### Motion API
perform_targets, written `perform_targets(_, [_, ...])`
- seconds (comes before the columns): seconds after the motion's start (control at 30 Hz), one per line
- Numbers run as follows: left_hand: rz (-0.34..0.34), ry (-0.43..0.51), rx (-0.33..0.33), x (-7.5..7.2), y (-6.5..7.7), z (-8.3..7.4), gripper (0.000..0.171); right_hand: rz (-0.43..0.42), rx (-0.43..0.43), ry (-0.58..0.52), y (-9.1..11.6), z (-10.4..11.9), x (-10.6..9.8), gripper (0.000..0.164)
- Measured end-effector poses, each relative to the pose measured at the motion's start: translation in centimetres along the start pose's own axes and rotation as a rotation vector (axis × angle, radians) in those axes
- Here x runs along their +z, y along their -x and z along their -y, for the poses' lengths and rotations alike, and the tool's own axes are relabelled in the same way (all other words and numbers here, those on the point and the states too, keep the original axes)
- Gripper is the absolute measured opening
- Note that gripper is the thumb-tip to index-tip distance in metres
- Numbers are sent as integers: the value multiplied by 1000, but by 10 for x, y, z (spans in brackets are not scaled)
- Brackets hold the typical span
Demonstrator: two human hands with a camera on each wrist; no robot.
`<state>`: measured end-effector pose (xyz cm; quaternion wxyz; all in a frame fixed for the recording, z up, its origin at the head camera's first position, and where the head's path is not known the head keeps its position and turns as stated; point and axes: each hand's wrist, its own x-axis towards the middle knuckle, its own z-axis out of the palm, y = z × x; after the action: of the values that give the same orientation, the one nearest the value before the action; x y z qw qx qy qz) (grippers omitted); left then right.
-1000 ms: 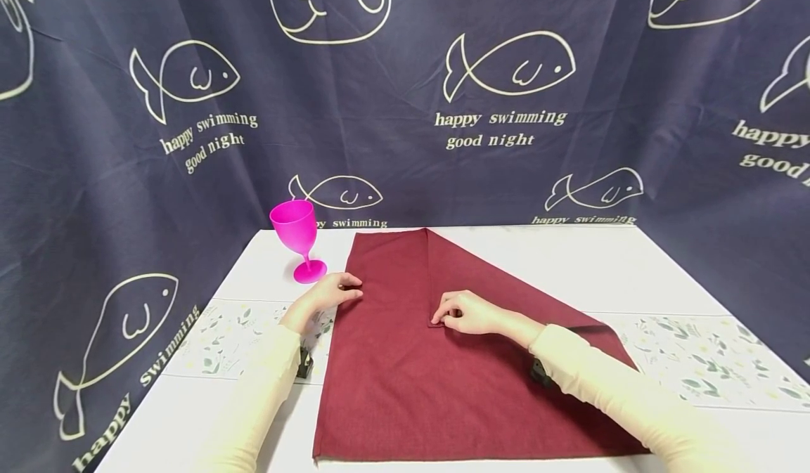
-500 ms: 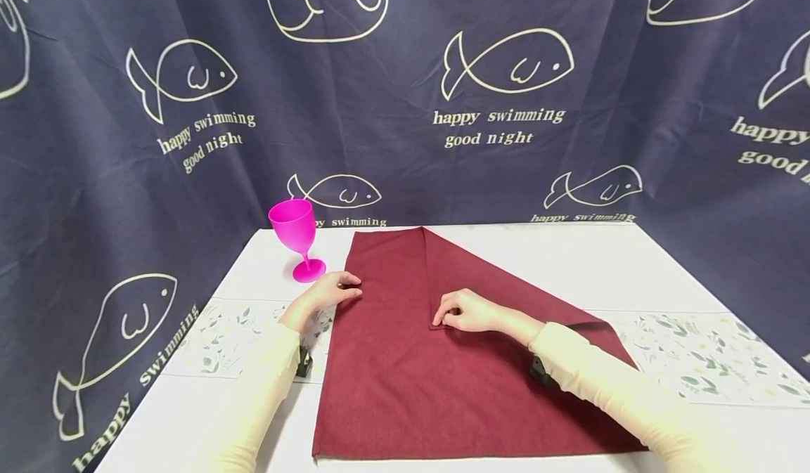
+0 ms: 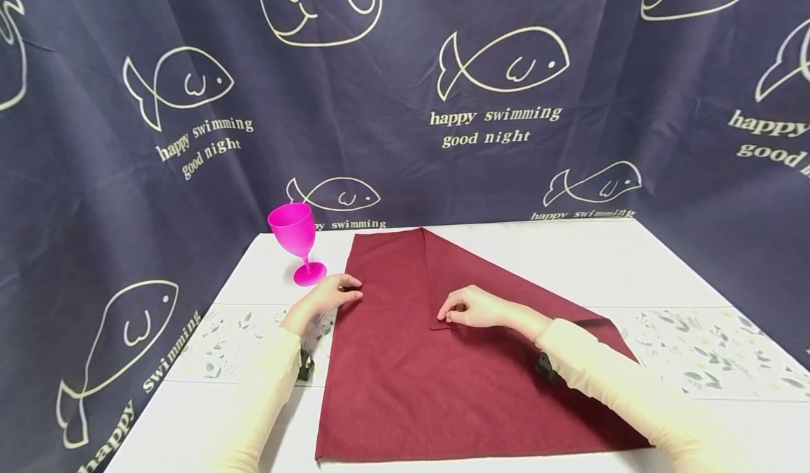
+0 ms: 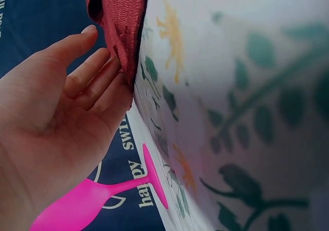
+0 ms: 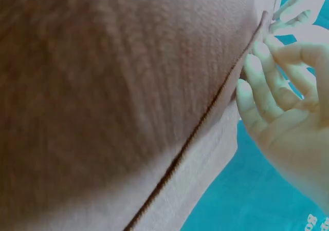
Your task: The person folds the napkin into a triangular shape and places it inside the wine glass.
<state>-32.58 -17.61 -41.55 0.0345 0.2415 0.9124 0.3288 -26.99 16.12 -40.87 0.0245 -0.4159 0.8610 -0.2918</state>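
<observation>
Woven maroon cloth (image 3: 399, 389), corner folded over; left hand (image 3: 328, 294), right hand (image 3: 477, 307) touching, fingers relaxed

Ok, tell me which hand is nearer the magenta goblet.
The left hand, at the left edge of the burgundy cloth, close to the magenta goblet; the right hand is farther off, by the cloth's folded-over corner.

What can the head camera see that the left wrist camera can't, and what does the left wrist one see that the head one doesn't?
Only the head view: the right grip, the sleeves and the open top of the pink cup.

Only the left wrist view: the palm of the left grip, turned to the camera.

Both: the left grip, parts of the cup, the red cloth, the flowery table and the blue curtain with writing.
</observation>
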Motion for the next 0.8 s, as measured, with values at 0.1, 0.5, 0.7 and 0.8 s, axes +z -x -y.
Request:
perform_targets(0.1, [-3,-13,9,0,-1,1,29,2,39,16,2,0,-5,14])
perform_targets(0.5, [-3,-7,57,-1,1,1,30,-86,98,55,30,-1,-20,13])
perform_targets(0.7, [-13,-32,73,-2,1,0,30,-160,122,89,44,0,-26,14])
perform_targets(0.8, [-11,-22,64,-1,2,1,29,-188,133,90,49,1,-29,15])
